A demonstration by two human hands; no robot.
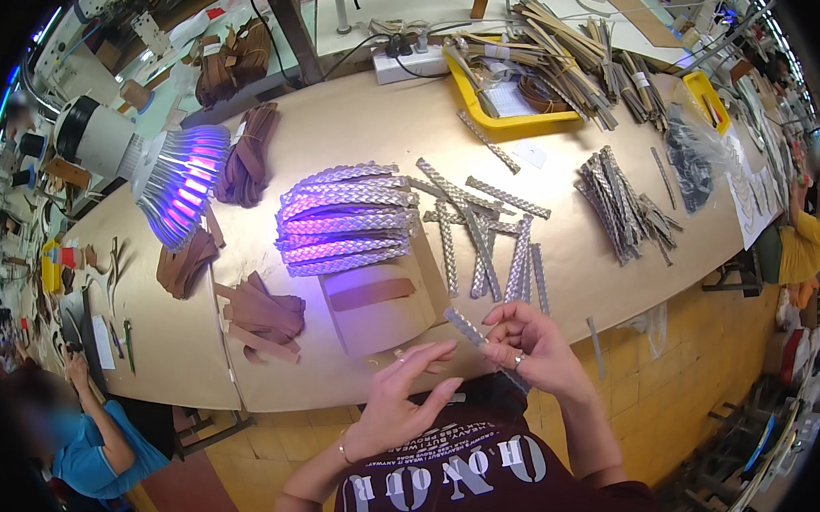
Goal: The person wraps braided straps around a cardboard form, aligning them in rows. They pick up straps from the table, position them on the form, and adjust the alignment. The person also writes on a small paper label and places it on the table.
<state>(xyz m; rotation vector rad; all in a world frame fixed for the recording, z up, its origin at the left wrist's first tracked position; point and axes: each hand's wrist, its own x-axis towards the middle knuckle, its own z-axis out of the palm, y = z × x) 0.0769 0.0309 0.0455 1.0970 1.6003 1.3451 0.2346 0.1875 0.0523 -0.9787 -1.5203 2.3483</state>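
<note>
My right hand [538,350] pinches a short silver braided strap [465,326] near the table's front edge. The strap's free end points up and left, and its lower part is partly hidden behind my fingers. Beside it, my left hand [411,385] hovers open with thumb and fingers apart, holding nothing. Ahead of my hands lies a cardboard sheet [382,325] with a single brown strip [371,294] on it. On its far part sits a row of silver braided straps [345,219], lit purple. Several loose braided straps [487,247] lie crisscrossed to the right.
A glowing finned lamp [181,186] stands at the left, near bundles of brown strips [261,314]. Far off are a yellow tray [512,123] of strips and a white power strip [410,64]. Another braided pile [624,208] lies right. A person in blue [116,449] works lower left.
</note>
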